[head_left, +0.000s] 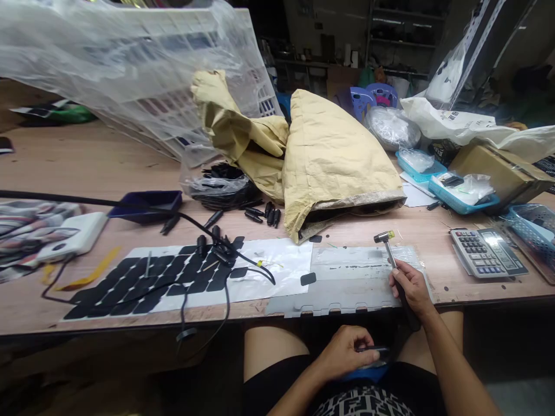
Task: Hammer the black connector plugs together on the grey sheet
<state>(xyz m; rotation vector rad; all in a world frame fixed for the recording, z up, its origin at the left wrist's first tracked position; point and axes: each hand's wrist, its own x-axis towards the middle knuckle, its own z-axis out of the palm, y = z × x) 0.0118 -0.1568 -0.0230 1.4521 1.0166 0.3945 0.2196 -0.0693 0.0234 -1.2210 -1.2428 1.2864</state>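
Note:
My right hand (413, 289) is closed round the shaft of a small hammer (391, 254), which has a metal head with a yellow face and a dark handle. It is over the right end of a grey-white plastic sheet (359, 283) at the table's front edge. Down at my lap, my left hand (347, 349) pinches a thin dark piece (372, 348) whose kind I cannot make out. To the left lies a white backing sheet (277, 260) carrying rows of black rounded stickers (173, 271). Several black cylindrical parts (221, 249) lie on those stickers.
A yellowish paper sack (338, 150) stands mid-table beside a bag of black parts (225, 188). A calculator (488, 252) and blue baskets (463, 193) are at right. A black cable (186, 216) crosses the left, near a navy tray (150, 207) and a white crate (255, 58).

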